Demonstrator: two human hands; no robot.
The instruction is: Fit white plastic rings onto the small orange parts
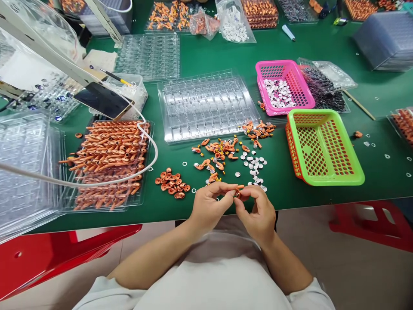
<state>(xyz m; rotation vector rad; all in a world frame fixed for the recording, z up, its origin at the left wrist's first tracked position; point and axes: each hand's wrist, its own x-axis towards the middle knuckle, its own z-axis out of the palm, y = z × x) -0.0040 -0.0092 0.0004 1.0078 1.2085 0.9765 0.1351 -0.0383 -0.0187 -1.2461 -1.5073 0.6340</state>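
Note:
At the table's front edge, my left hand (211, 204) pinches a small orange earbud shell (239, 187) with a short stem. My right hand (258, 211) meets it from the other side, thumb and forefinger closed on the same piece; the fingertips hide most of it. Just beyond my hands lie loose orange earbud shells with yellow bits (222, 148) and a scatter of small white discs (254, 165). Left of my left hand is a cluster of round orange cups (172, 183).
Clear plastic trays (209, 105) lie behind the loose parts. A tray of orange stemmed shells (109, 146) stands left, with a white cable (156, 150) looping over it. To the right are a green basket (350, 161) and a pink basket (303, 84) holding white pieces.

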